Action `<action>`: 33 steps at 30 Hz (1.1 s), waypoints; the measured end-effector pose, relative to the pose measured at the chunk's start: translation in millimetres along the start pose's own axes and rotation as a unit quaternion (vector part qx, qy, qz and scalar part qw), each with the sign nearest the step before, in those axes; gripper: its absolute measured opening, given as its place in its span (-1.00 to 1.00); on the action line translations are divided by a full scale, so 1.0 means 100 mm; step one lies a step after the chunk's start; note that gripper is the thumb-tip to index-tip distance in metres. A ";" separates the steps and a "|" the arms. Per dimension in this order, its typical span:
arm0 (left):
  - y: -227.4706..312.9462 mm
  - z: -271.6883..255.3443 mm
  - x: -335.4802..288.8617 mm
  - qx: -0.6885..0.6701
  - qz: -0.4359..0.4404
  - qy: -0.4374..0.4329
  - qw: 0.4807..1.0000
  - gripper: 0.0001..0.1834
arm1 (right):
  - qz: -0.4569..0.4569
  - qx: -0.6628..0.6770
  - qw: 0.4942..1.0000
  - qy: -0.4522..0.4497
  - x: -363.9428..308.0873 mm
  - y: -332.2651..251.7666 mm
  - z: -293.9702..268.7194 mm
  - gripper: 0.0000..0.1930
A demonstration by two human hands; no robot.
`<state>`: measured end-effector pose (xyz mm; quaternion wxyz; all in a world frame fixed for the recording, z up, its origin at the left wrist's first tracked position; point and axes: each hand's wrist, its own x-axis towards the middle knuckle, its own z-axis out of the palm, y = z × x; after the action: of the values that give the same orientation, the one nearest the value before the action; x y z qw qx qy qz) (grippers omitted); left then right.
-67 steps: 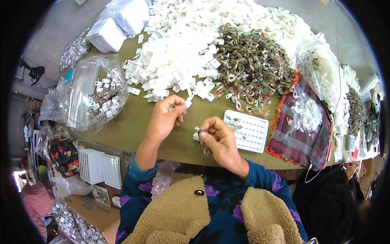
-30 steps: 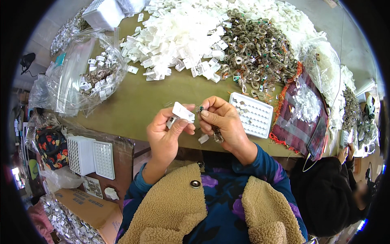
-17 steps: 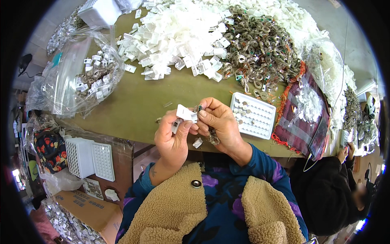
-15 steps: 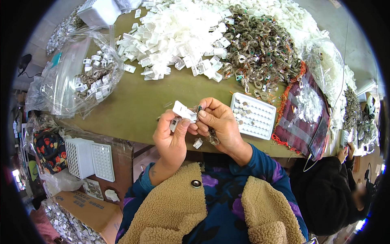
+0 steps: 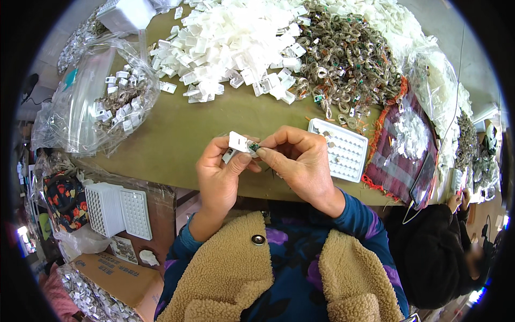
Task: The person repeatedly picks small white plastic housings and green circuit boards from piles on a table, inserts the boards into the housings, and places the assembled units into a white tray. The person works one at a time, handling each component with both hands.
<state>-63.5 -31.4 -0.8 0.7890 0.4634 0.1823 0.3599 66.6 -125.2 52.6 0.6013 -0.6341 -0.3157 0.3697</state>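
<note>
My left hand pinches a small white plastic piece between thumb and fingers, just above the table's near edge. My right hand meets it from the right, its fingertips pressing a tiny green-tipped part against the white piece. Both hands hover over the olive-green table. A white grid tray with a few small parts in its cells lies just right of my right hand.
A heap of white plastic pieces and a heap of coiled cable bits fill the far table. A clear bag with assembled pieces lies left. A plaid cloth lies right. Stacked white trays sit below left. Another person sits at right.
My left hand went out to the white heap, came back with a white piece, and both hands drew together near the table edge. Over the last half second they hardly moved.
</note>
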 end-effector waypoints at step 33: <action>-0.01 -0.05 0.05 -0.041 -0.040 0.057 0.997 -0.69 | -0.213 -0.164 0.963 -0.013 0.00 0.22 0.03 -0.75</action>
<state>-62.8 -25.0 -3.9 0.8097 0.4014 0.2304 0.3608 63.1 -124.7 30.4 0.5496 -0.6374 -0.5076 0.1841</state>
